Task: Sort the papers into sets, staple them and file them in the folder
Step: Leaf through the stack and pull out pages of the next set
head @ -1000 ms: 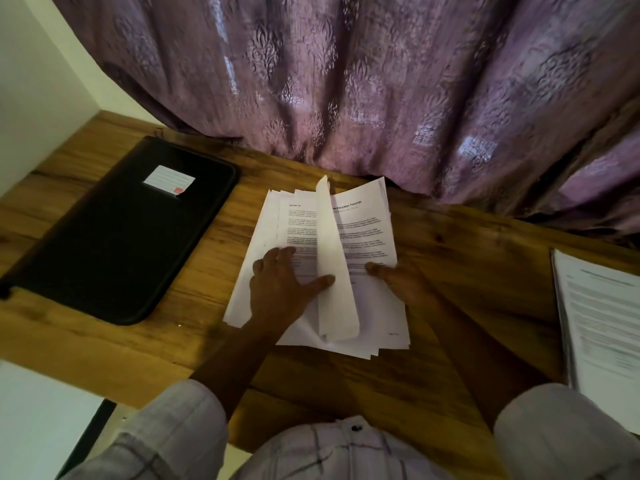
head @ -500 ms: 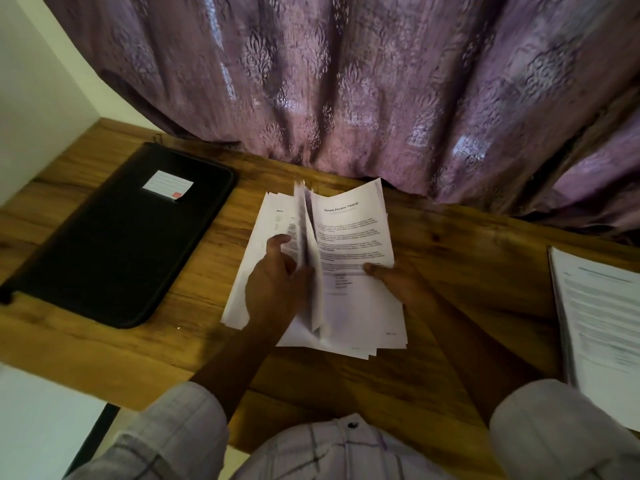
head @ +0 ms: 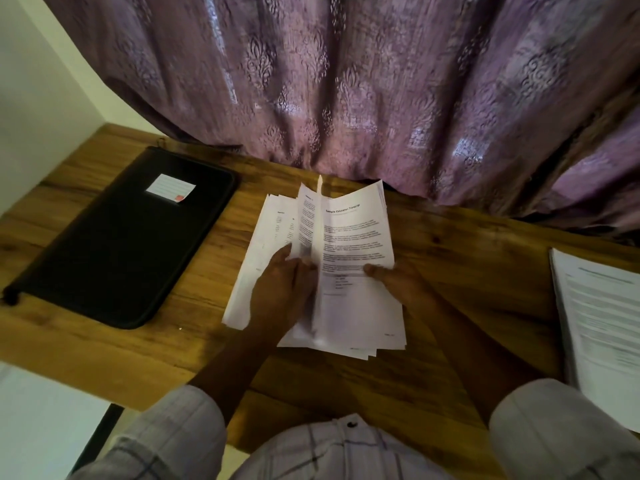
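A loose pile of printed white papers (head: pixel 360 244) lies in the middle of the wooden table (head: pixel 485 271). My left hand (head: pixel 280 292) holds one sheet (head: pixel 317 230) lifted on edge above the pile's left half, fingers curled against it. My right hand (head: pixel 398 282) rests on the right side of the pile, its thumb pressing the top page headed "Sample Education Transcript". A closed black zip folder (head: pixel 114 244) with a white label lies flat at the left. No stapler is in view.
A second stack of printed pages (head: pixel 602 320) lies at the table's right edge. A purple patterned curtain (head: pixel 346 81) hangs along the back edge of the table. A white wall stands at the far left.
My left hand has turned a sheet from the right side of the pile up onto its edge and leftwards. My right hand has stayed on the top page.
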